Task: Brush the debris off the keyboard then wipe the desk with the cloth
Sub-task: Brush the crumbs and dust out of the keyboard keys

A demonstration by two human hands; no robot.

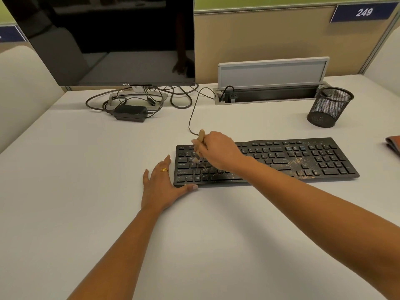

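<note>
Brushing was underway: right hand [218, 150] gripped brush [199, 146] on keyboard [270, 158], left hand [161, 185] flat, bracing it. Right-side debris [302, 163] needed sweeping next.

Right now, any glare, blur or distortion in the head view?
Head view: wide-angle bending toward the edges; the dark monitor mirrors an arm; the brush tip in the right hand is slightly motion-blurred; light is soft and even, shadows faint.

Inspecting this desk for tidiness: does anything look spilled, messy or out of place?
Yes. Brown crumb-like debris is strewn over the keyboard, thickest right of centre and along its front-left keys, near where the right hand holds a brush. Cables lie tangled under the monitor.
</note>
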